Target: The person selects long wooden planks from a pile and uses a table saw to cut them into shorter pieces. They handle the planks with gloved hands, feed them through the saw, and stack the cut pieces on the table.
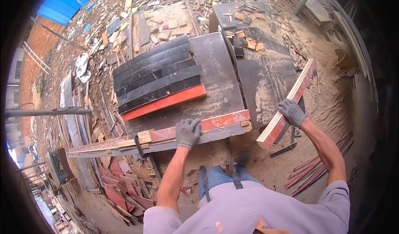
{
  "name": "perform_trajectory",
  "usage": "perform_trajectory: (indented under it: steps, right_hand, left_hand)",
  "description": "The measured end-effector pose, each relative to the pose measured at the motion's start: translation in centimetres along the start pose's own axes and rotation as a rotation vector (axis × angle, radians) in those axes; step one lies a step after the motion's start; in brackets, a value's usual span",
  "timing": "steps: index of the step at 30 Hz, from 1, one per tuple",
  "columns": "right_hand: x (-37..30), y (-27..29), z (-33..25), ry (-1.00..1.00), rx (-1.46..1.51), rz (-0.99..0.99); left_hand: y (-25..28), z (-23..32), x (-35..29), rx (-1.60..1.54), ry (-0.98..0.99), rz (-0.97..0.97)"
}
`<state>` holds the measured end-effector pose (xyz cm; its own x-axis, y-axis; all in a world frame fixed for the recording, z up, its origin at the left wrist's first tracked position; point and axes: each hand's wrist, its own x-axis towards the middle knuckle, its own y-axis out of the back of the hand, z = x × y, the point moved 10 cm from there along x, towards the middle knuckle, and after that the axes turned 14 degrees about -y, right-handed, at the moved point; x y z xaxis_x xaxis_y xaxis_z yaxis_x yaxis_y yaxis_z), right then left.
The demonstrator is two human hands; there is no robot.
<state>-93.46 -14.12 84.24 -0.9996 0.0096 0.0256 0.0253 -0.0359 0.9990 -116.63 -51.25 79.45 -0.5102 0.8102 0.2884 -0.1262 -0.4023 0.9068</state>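
My left hand (188, 132), in a grey glove, lies on a long red-faced board (226, 119) along the table's near edge, its fingers bent and a little apart. A dark metal clamp (139, 146) hooks over this edge beside a pale wood block (145, 136). Off to the right, my gloved right hand (292, 111) is wrapped round a bundle of plywood strips (302, 81) with red faces and pale edges. The bundle slants up and away, apart from the near board. Its far side, under my fingers, is hidden.
Black boards (156, 74) and one red board (166, 102) lie side by side on the brown table (214, 63). Another sheet (264, 84) adjoins it on the right. Wood scraps (170, 24) cover the ground beyond. Red offcuts (124, 188) and thin strips (320, 163) lie nearby.
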Motion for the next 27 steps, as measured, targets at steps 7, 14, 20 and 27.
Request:
perform_trajectory:
  steps: [7, 14, 20, 27]
  right_hand:
    - [6.1, 1.7, 1.7, 0.005, 0.117, -0.029]
    - [10.1, 3.7, 2.0, 0.086, 0.16, -0.037]
    - [13.0, 4.9, 2.6, 0.123, 0.196, -0.03]
    - [14.6, 4.6, 4.0, 0.086, 0.196, -0.056]
  left_hand:
    - [0.1, -0.7, 0.7, -0.049, 0.028, -0.044]
    - [0.4, -1.3, 1.0, -0.082, 0.116, -0.084]
    - [-1.1, -2.5, 1.7, -0.151, 0.218, -0.274]
    - [-4.1, -2.8, 3.8, -0.171, 0.144, -0.802]
